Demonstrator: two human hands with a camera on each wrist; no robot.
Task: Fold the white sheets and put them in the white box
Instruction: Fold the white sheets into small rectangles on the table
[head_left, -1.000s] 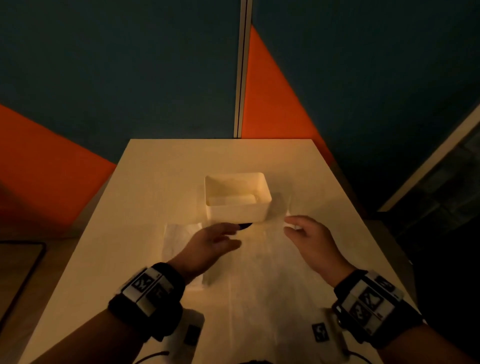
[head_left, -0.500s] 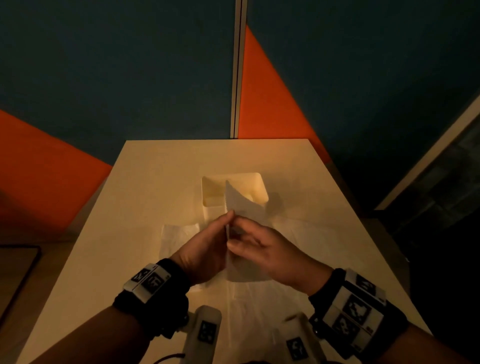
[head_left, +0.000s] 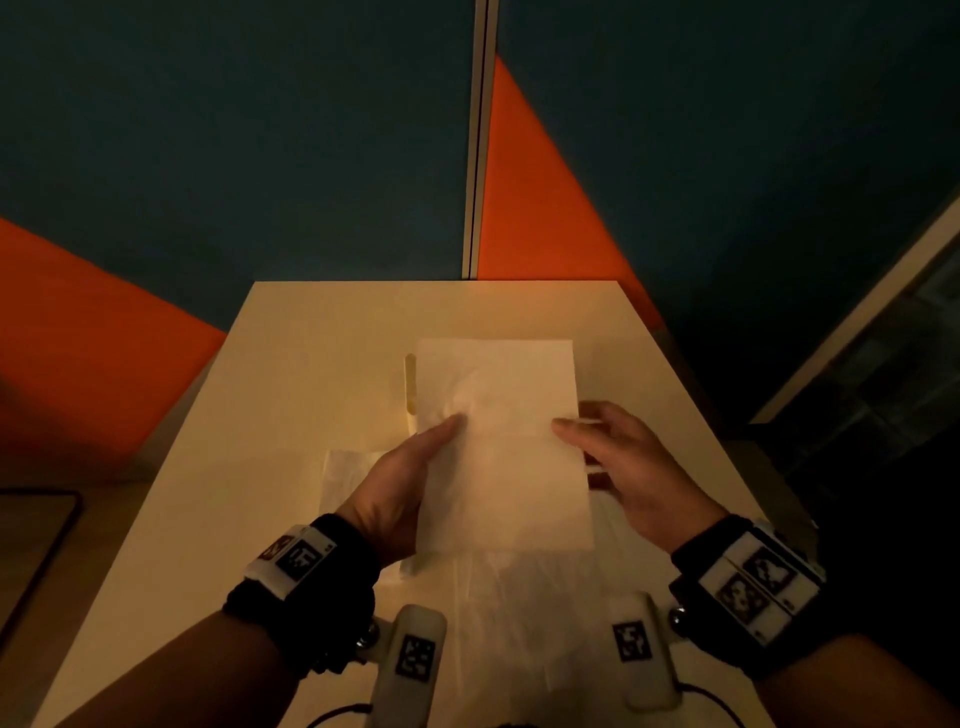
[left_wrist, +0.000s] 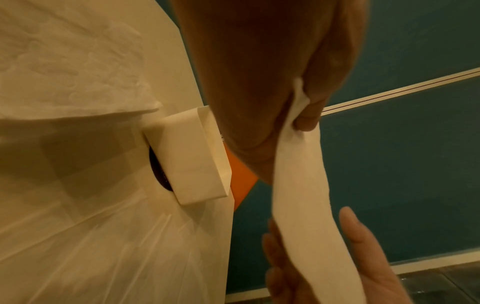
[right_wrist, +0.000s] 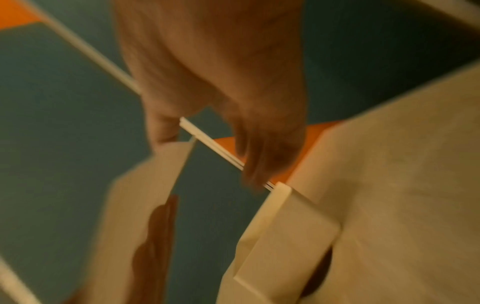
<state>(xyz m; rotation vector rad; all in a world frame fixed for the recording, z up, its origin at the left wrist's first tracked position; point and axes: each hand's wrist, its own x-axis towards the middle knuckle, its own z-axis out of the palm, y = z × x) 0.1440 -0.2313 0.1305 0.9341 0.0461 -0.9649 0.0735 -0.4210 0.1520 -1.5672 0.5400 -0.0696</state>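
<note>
**Sheet held up over the box**

Left hand gripping the sheet along its left edge, thumb on the near face, fingers curled behind; in the left wrist view, fingertips pinching a fold of the paper. Right hand at the sheet's right edge, thumb laid on the near face, fingers relaxed and fairly straight behind it; whether really gripping or only steadying, cannot tell, and the right wrist view too blurred to settle it. Sheet lifted clear of the tabletop, roughly upright and facing the head camera, slightly curved, its lower edge hanging near the wrists.

Behind the sheet, box mostly hidden, only a strip of its left wall showing past the paper's edge. Seen whole from the left wrist: box standing on the tabletop, apart from both hands, a dark round patch at its base. Contents not visible.

Second sheet lying flat left of the left hand, partly covered by it; crinkled surface plain in the left wrist view. Thin clear plastic film spread on the tabletop under and near the wrists, creased.

Wrist bands with black-and-white markers on both forearms. Beyond the tabletop, dark teal wall panels with orange triangles, a pale vertical strip between them.
</note>
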